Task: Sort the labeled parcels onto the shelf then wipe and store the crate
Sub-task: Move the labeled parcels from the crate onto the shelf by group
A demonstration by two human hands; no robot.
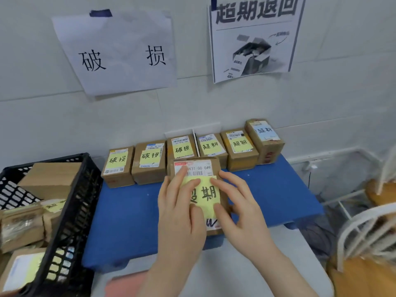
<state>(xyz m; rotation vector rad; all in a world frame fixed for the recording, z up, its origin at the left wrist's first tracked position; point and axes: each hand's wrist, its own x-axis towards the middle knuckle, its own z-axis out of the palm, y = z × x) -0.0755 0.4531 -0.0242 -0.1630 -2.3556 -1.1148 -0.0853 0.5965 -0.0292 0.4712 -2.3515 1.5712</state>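
Note:
A brown cardboard parcel (201, 168) with a yellow note reading 超期 sits in front of me over the blue shelf (132, 213). My left hand (182, 213) lies on its left half with fingers over the note, thumb at its lower edge. My right hand (237, 209) grips its right side, thumb on the note. Along the wall stand three parcels labeled 破损 (147, 161) on the left and three labeled 超期 (240, 150) on the right. The black plastic crate (70, 211) at the left holds several more parcels (49, 179).
Two paper signs hang on the white wall: 破损 (120, 54) on the left, 超期退回 (255, 37) on the right. A white wire rack (342, 202) and wooden chairs with white slats (364, 239) stand at the right.

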